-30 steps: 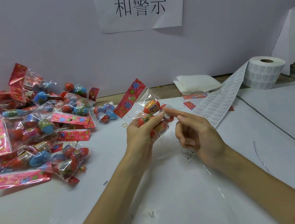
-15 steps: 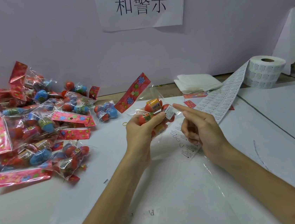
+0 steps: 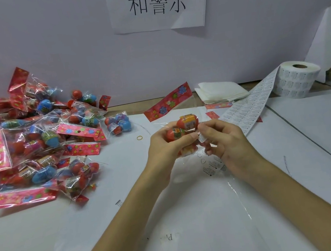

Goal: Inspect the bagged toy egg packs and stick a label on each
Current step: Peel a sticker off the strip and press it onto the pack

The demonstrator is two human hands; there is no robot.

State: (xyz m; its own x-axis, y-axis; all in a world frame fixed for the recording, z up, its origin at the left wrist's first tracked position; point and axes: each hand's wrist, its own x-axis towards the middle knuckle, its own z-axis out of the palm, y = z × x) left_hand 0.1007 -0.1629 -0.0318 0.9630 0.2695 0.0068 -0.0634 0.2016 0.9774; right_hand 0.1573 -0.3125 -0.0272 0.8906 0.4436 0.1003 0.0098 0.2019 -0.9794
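My left hand grips a clear bagged pack of red toy eggs above the table's middle; its red flowered header card sticks up toward the back. My right hand is against the pack's right side, fingers curled, pressing a small white label onto the bag. A roll of white labels stands at the back right, its strip running toward my hands.
A large pile of bagged egg packs covers the left of the table. Folded white cloth lies at the back. A small rubber band lies near the pile. A loose clear plastic sheet lies under my hands.
My right hand has moved in from holding the label out on a fingertip to curling against the pack and pressing the label on. The left hand tilted the pack slightly.
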